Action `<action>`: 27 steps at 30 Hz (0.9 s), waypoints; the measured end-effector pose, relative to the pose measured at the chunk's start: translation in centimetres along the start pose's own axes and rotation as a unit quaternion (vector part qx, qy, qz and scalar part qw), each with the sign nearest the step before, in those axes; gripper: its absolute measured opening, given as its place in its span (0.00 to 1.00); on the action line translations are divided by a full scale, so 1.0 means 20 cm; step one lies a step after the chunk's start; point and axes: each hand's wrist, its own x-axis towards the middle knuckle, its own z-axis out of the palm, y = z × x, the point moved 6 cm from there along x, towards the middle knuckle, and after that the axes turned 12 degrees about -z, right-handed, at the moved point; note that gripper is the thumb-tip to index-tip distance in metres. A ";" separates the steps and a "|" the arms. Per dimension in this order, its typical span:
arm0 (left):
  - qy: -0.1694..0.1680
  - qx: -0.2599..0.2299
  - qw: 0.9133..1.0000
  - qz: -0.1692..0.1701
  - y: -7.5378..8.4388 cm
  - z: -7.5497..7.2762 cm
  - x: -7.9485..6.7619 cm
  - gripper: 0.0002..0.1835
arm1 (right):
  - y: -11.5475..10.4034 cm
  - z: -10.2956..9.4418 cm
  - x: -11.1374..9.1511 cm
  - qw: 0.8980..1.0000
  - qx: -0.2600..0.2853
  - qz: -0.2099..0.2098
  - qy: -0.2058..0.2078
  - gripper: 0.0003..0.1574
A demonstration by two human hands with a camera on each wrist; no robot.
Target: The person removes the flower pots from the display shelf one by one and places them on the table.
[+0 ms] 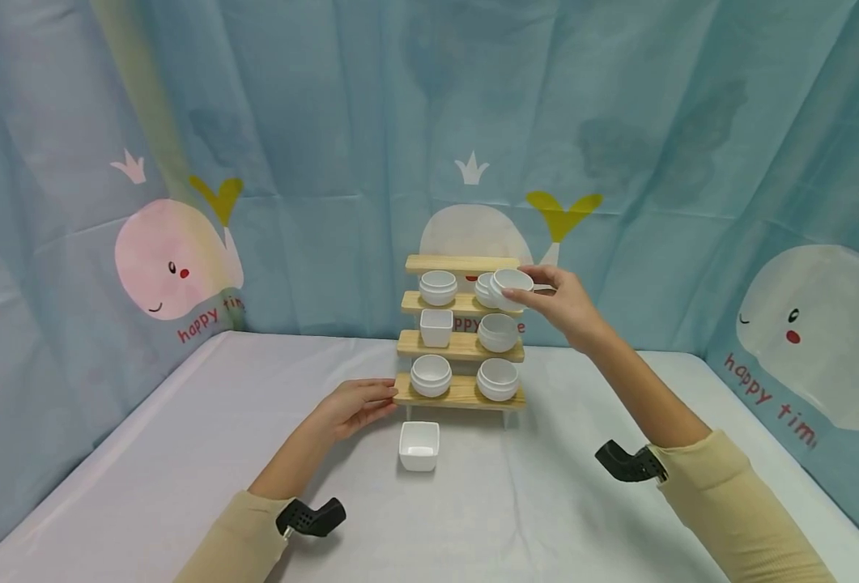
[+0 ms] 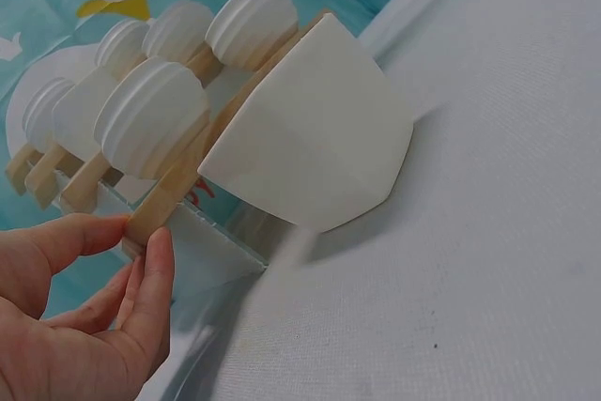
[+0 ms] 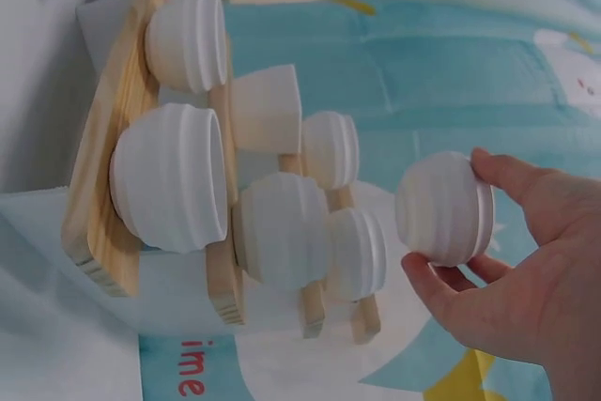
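Note:
In the head view a tiered wooden stand with white side supports holds several white bowls. My left hand pinches the left end of its lowest board; the left wrist view shows thumb and fingers on that board end. My right hand grips a round white bowl by its sides, fingers around the rim. In the head view this bowl overlaps another round bowl on the upper right. The right wrist view shows a gap between the held bowl and those on the boards.
A square white bowl stands on the white cloth in front of the stand. Another square bowl sits among the round ones on the left side. The top board reaches close to the blue printed curtain.

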 end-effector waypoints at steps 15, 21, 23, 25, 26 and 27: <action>-0.007 0.002 1.000 0.003 0.00 0.00 0.00 0.28 | 0.01 0.05 -0.07 1.000 0.007 -0.012 -0.010 0.39; -0.016 0.001 1.000 0.008 0.00 0.01 -0.01 0.28 | 0.02 0.06 -0.11 1.000 0.011 -0.016 -0.015 0.39; -0.016 0.002 1.000 0.009 0.00 0.01 -0.01 0.28 | 0.02 0.07 -0.11 1.000 0.009 -0.018 -0.016 0.39; -0.018 0.001 1.000 0.011 0.00 0.00 -0.01 0.28 | 0.02 0.07 -0.12 1.000 0.007 -0.018 -0.017 0.39; -0.021 -0.002 1.000 0.011 0.00 0.00 -0.01 0.28 | 0.02 0.07 -0.13 1.000 0.006 -0.019 -0.017 0.38; -0.023 -0.002 1.000 0.012 0.00 0.00 -0.01 0.28 | 0.02 0.07 -0.13 1.000 0.005 -0.019 -0.018 0.38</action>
